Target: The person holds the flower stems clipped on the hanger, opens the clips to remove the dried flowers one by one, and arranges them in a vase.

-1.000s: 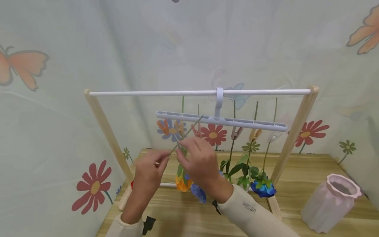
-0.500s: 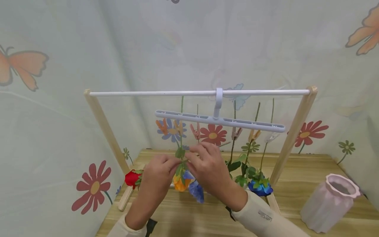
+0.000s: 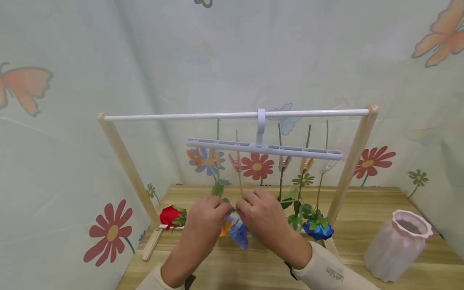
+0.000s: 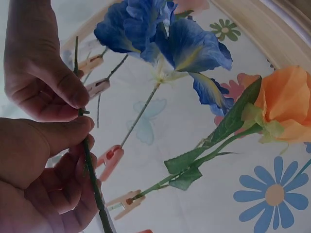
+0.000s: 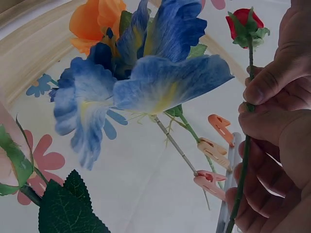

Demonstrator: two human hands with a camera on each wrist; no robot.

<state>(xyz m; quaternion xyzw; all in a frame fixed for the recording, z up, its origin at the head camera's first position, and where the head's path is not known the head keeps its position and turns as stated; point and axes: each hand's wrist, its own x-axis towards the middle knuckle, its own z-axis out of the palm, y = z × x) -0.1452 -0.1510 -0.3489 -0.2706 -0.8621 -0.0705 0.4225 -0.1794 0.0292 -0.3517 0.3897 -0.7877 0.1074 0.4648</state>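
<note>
A red rose (image 3: pixel 173 216) with a long green stem lies roughly level between my two hands. My left hand (image 3: pixel 206 219) pinches the stem on the blossom side. Just beside it, my right hand (image 3: pixel 262 215) pinches the same stem (image 5: pixel 241 187), thumbs almost touching. Behind the hands, a pale hanger (image 3: pixel 232 146) hooks over a white rod. Its orange clothespin (image 5: pixel 221 128) at the left end holds nothing. Other pegs grip upside-down flowers: an orange one (image 4: pixel 286 104), a blue iris (image 5: pixel 170 82) and a blue rose (image 3: pixel 319 229) among them.
The white rod (image 3: pixel 174 117) spans a wooden frame (image 3: pixel 125 169) on the wood-grain table (image 3: pixel 268 266). A pale pink vase (image 3: pixel 396 251) stands at the right. Flower-printed cloth (image 3: pixel 217 52) forms the backdrop.
The stem slanted up toward the hanger a second ago and now lies about level. Both hands have come lower, and the red blossom has come out from behind the left hand.
</note>
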